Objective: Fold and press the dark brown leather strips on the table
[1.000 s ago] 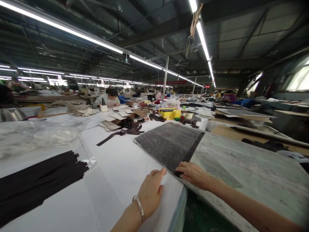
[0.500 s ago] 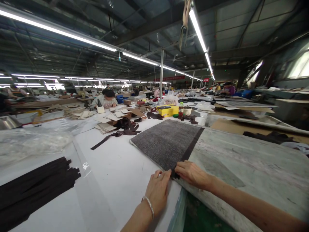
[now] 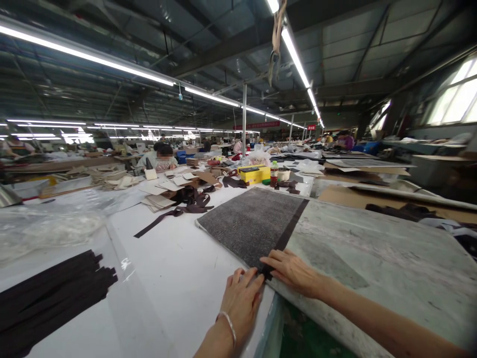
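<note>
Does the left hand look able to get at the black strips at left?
Probably yes: the left hand is at the near corner of the grey sheet, but nothing stands on the white tabletop between it and the black strips.

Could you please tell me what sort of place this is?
Probably a fabric or leather-goods workshop: a pile of dark strips, long tube lights overhead, and a co-worker in the background.

Left hand (image 3: 241, 302) near right hand (image 3: 292, 271), both palm-down

Tube lights (image 3: 86, 57), bright window (image 3: 451, 95); green floor (image 3: 307, 334)
</note>
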`<state>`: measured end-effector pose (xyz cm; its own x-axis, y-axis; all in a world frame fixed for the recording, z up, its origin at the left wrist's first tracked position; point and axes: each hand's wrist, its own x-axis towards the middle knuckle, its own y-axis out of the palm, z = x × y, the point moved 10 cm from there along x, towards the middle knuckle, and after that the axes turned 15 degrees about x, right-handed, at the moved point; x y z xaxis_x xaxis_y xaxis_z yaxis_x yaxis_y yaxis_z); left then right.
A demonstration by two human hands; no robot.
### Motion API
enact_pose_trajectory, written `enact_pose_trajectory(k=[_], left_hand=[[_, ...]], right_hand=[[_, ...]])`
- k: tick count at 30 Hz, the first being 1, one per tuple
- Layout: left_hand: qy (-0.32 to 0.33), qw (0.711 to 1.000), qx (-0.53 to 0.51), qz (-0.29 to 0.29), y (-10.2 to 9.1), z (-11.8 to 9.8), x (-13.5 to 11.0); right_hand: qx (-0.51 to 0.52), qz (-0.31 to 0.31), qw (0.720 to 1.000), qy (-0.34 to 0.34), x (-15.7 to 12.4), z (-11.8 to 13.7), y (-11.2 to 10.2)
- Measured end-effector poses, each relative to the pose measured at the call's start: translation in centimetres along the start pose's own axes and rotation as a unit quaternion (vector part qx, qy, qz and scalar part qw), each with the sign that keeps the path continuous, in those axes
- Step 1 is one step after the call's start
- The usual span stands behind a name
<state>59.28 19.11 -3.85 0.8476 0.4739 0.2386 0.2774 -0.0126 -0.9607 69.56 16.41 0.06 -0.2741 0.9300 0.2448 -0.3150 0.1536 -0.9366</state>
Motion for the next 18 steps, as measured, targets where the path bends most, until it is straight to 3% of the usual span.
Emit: enact_pose_trajectory(k=[6,10,15,18], left_hand=[[-0.003,1.0,0.012,0.006,0.2,0.1,0.1],[-0.002,1.0,0.014,0.007,0.3,0.0,0.1],[-0.004,1.0,0.011,0.002,0.2,-0.1,0.0],[-0.012,1.0,0.009,-0.001,0.3,0.1,-0.1]], right_hand=[[-0.01,0.024,0.999,-0.019,1.4,-0.2,0.9],[0.001,0.004,1.0,-0.027,1.1,-0.4,0.9],[0.044,-0.121,0.991,0.031,-0.3,-1.3,-0.2],[0.084,-0.249,0.961,0.091,-1.3,-4.1,-3.5]])
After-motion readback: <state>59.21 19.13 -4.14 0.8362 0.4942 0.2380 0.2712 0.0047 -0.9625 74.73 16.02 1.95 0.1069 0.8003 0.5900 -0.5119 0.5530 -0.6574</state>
